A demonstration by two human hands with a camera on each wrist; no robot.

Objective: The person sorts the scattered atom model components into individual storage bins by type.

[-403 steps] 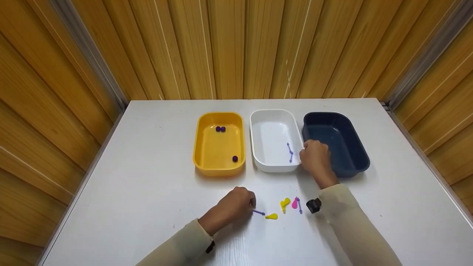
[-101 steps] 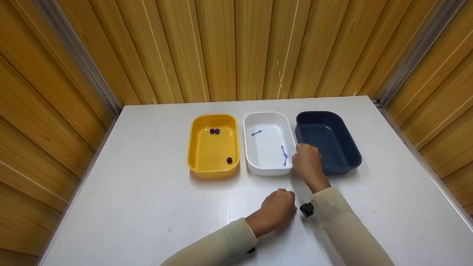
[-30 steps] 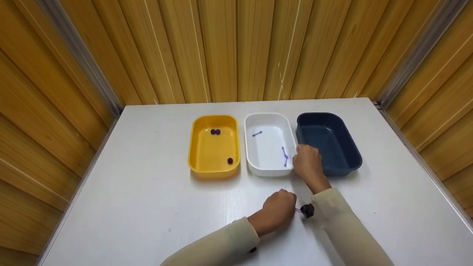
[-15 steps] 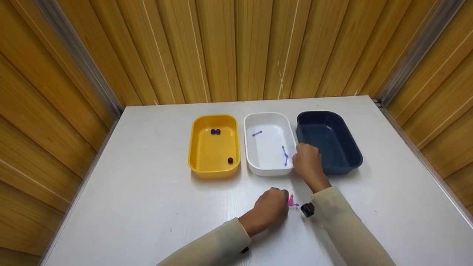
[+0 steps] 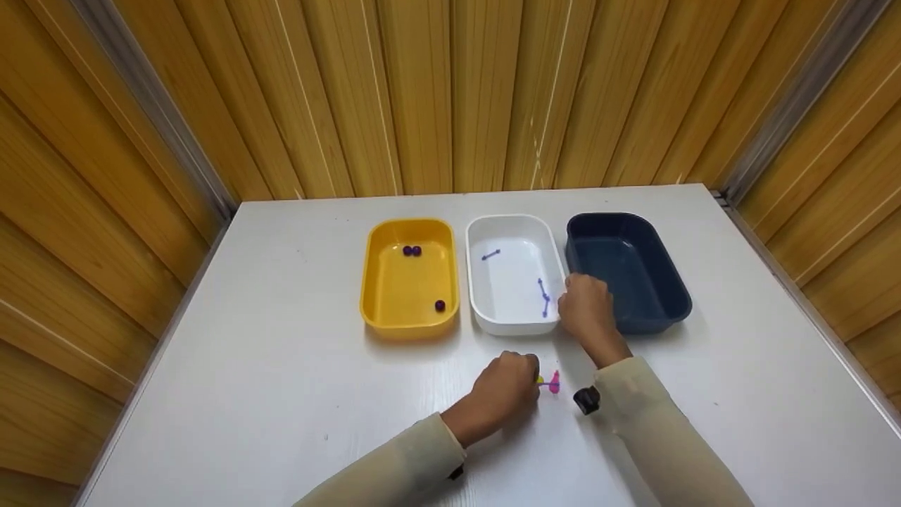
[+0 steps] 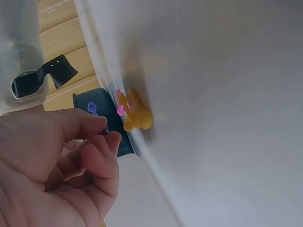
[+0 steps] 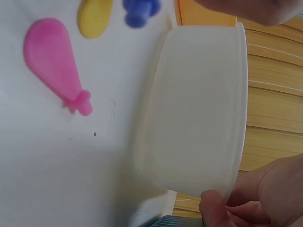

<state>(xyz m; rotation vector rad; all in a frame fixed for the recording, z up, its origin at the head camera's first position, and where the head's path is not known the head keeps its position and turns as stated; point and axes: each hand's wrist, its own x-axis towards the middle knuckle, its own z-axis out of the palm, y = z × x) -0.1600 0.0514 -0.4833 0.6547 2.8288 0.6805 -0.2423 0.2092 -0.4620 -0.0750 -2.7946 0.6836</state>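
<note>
In the left wrist view, the thumb and forefinger of my left hand (image 5: pixel 503 387) pinch a small purple rod with knobbed ends (image 6: pixel 93 109). The hand is just above the table, in front of the white tray (image 5: pixel 516 328). Beyond it lie a pink teardrop-shaped piece (image 7: pixel 53 59) and yellow pieces of similar shape (image 6: pixel 138 112), largely covered by the hand in the head view. My right hand (image 5: pixel 588 307) grips the white tray's rim at its near right corner. Inside that tray are several purple rods (image 5: pixel 490 255).
To the left of the white tray stands a yellow tray (image 5: pixel 410 331) with several dark purple beads (image 5: pixel 440 305). A dark blue tray (image 5: pixel 672 310) is on the right, close beside my right hand. Wood-patterned walls (image 5: pixel 422 98) rise behind and beside the white table (image 5: pixel 281 338).
Over the last second my left hand moved left and slightly toward the trays, taking the purple rod along and uncovering the pink piece. Since the oldest frame, another rod lies in the white tray.
</note>
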